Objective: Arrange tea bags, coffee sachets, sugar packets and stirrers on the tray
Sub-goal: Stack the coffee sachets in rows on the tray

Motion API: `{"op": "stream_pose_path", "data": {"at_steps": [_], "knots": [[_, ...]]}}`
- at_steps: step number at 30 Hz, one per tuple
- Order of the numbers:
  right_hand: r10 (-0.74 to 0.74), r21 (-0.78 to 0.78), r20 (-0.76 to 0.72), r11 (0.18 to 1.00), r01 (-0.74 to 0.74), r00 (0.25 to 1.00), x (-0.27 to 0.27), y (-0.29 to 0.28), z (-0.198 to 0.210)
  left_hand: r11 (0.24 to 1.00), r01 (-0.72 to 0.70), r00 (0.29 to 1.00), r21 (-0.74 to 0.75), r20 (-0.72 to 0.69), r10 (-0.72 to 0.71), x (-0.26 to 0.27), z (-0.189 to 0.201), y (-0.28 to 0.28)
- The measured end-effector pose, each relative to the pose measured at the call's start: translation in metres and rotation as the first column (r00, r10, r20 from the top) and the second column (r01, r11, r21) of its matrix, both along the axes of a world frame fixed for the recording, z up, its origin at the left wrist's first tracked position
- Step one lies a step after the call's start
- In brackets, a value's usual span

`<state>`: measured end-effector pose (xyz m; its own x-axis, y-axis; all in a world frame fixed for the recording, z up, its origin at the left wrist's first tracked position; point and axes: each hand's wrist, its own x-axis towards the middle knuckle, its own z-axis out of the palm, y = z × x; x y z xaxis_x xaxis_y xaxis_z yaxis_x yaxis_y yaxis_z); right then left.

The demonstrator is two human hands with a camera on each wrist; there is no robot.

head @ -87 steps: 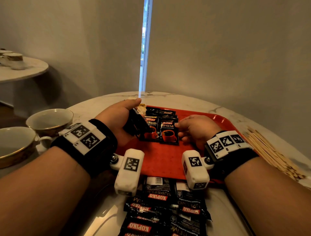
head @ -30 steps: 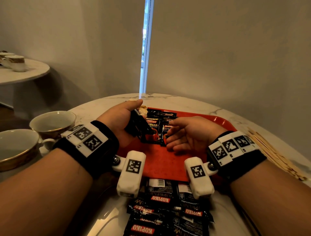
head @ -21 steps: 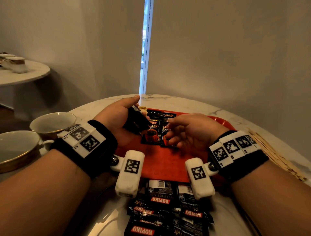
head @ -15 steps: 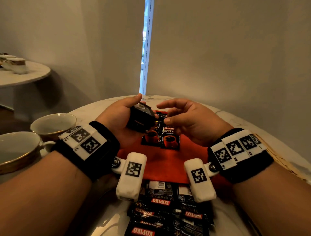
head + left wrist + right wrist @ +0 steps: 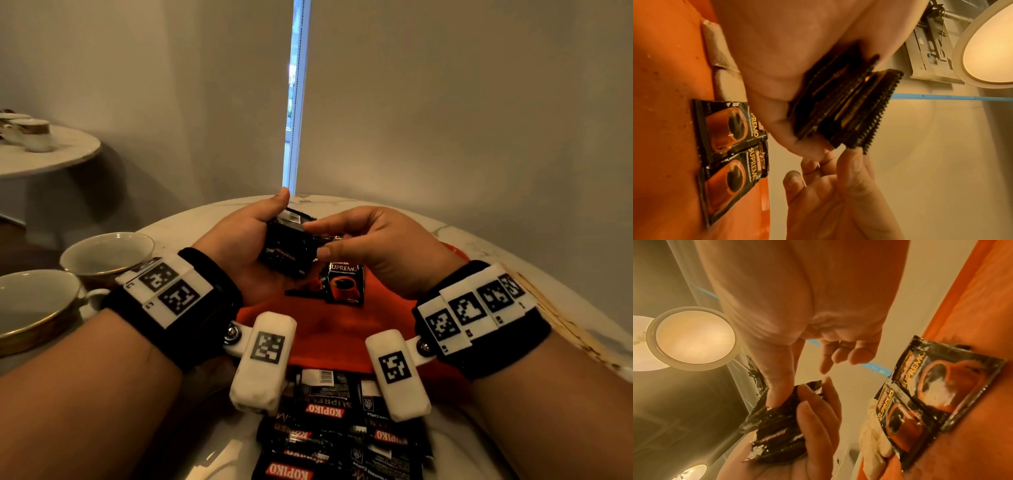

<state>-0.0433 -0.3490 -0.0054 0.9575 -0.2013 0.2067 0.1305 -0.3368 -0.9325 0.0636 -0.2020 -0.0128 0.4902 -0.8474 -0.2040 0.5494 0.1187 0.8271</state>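
My left hand [image 5: 253, 233] hangs above the red tray [image 5: 329, 342] and grips a stack of black coffee sachets [image 5: 287, 250], thumb up. The stack's serrated edges [image 5: 849, 104] fan out in the left wrist view. My right hand [image 5: 320, 240] has come up to the stack. Its thumb lies on the top sachet [image 5: 777, 426], and its other fingers hang loosely curled just off the edge. Two Supremo sachets [image 5: 344, 286] lie side by side on the tray [image 5: 663, 113], with pale tea bags [image 5: 723, 65] behind them.
A heap of loose Kopiko sachets [image 5: 335, 428] lies on the marble table [image 5: 479, 233] in front of the tray. Two gold-rimmed cups [image 5: 106, 253] stand at the left. Wooden stirrers [image 5: 565, 329] lie along the right. A side table [image 5: 41, 147] stands far left.
Both hands rose off the tray. My right hand left the laid sachets, turned palm inward and reached the stack that my left hand has lifted.
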Motion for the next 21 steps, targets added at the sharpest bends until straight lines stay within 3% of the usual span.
{"op": "stream_pose_path", "data": {"at_steps": [5, 10, 14, 21], "knots": [[-0.092, 0.064, 0.111, 0.994, 0.085, 0.99, 0.004, 0.003, 0.001, 0.999, -0.011, 1.0, 0.046, -0.001, 0.012, 0.008, -0.003, -0.002], [-0.361, 0.275, 0.148, 0.909, 0.312, 0.921, 0.015, -0.007, -0.003, 0.989, -0.099, 0.995, 0.113, -0.017, 0.101, 0.009, 0.0, -0.001], [-0.396, 0.363, 0.018, 0.858, 0.363, 0.918, 0.02, -0.014, -0.011, 0.972, -0.167, 0.985, 0.166, -0.011, 0.171, 0.014, 0.002, 0.003], [-0.368, 0.312, -0.232, 0.849, 0.427, 0.9, 0.023, -0.013, -0.022, 0.97, -0.143, 0.99, 0.195, 0.007, 0.144, 0.015, 0.001, 0.001]]}}
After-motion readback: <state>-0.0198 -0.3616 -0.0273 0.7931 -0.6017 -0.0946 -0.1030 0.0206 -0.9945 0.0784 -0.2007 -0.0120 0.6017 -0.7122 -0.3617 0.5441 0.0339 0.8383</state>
